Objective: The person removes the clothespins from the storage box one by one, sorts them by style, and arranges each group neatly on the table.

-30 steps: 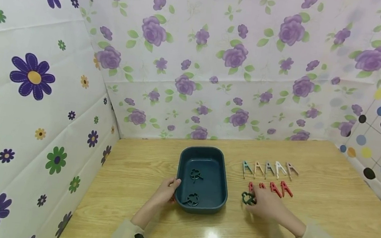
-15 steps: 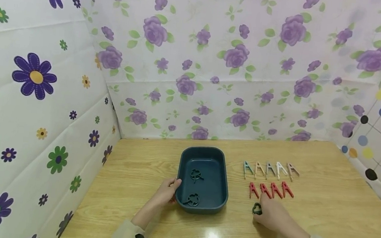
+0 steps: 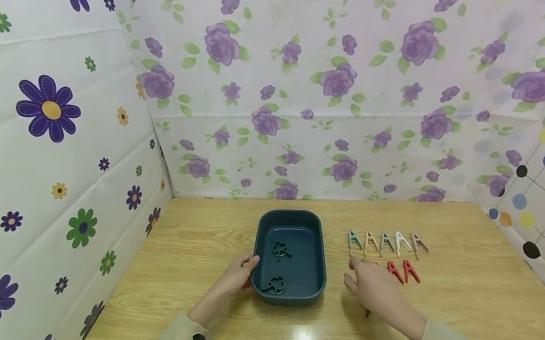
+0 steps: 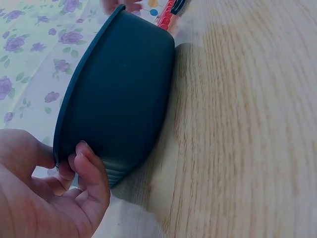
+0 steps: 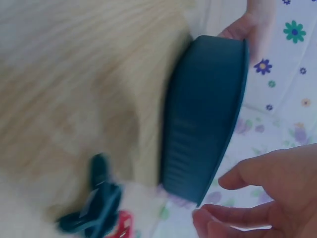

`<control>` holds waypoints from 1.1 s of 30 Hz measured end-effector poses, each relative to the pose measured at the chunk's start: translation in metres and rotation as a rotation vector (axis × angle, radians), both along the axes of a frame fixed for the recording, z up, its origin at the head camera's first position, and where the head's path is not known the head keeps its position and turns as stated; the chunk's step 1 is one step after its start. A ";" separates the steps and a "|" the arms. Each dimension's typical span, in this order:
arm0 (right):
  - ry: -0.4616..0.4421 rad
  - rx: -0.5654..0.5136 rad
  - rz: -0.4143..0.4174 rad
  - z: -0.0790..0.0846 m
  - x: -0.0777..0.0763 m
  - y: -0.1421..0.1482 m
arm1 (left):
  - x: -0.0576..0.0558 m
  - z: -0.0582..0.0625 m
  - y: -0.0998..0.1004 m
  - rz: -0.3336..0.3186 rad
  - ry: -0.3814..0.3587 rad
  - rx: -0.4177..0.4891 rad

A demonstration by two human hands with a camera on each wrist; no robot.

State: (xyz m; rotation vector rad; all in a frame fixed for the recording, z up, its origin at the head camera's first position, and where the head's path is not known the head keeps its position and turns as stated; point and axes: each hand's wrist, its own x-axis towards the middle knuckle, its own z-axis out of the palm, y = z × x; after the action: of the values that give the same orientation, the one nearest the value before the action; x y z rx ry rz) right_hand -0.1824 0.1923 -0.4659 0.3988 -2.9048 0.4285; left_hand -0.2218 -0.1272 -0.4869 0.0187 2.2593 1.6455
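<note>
My left hand (image 3: pixel 235 276) grips the left rim of a dark teal rectangular tray (image 3: pixel 321 262), thumb on the rim and fingers curled against the outer wall in the left wrist view. Inside the tray lie two dark green clips with rounded ends, a far one (image 3: pixel 280 249) and a near one (image 3: pixel 275 286). My right hand (image 3: pixel 374 284) hovers right of the tray with thumb and fingers apart, holding nothing. Below it, another dark green clip (image 5: pixel 99 203) lies on the table, blurred in the right wrist view and mostly hidden by the hand in the head view.
Beyond my right hand stands a row of several pale clothespins (image 3: pixel 386 244). Nearer is a row of red clothespins (image 3: pixel 403 271), partly covered by the hand. The wooden table (image 3: pixel 207 229) meets flower-patterned sheets at the back and left.
My right hand carried a dark green clip rightward, let go of it near the red clothespins, then moved back left with fingers spread. The left hand and tray have stayed put.
</note>
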 end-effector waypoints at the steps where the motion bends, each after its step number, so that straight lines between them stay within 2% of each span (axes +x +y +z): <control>1: 0.018 -0.009 0.001 0.002 -0.002 -0.005 | 0.000 0.000 0.000 -0.001 0.002 -0.002; 5: 0.117 -0.016 0.031 0.006 -0.008 -0.025 | -0.001 -0.001 -0.001 -0.001 0.009 -0.008; 8: 0.108 -0.024 0.059 0.010 -0.011 -0.040 | -0.001 -0.001 -0.001 -0.003 0.012 -0.007; 17: -0.060 -0.078 0.299 0.015 -0.021 -0.082 | -0.002 -0.003 -0.002 -0.015 0.013 0.004; 24: -0.306 -0.078 0.478 0.008 -0.033 -0.108 | -0.002 -0.007 -0.003 -0.009 0.007 -0.010; 29: -0.398 -0.045 0.540 0.002 -0.038 -0.126 | -0.002 -0.008 -0.003 -0.016 0.030 -0.006; 33: -0.447 0.010 0.543 0.000 -0.041 -0.137 | -0.002 -0.007 -0.003 -0.014 0.040 -0.006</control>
State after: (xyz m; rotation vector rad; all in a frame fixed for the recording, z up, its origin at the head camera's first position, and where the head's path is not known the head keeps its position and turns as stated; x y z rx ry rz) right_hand -0.2233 0.0558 -0.4658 1.2514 -3.1829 0.6485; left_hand -0.2241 -0.1298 -0.4940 0.0664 2.2884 1.6457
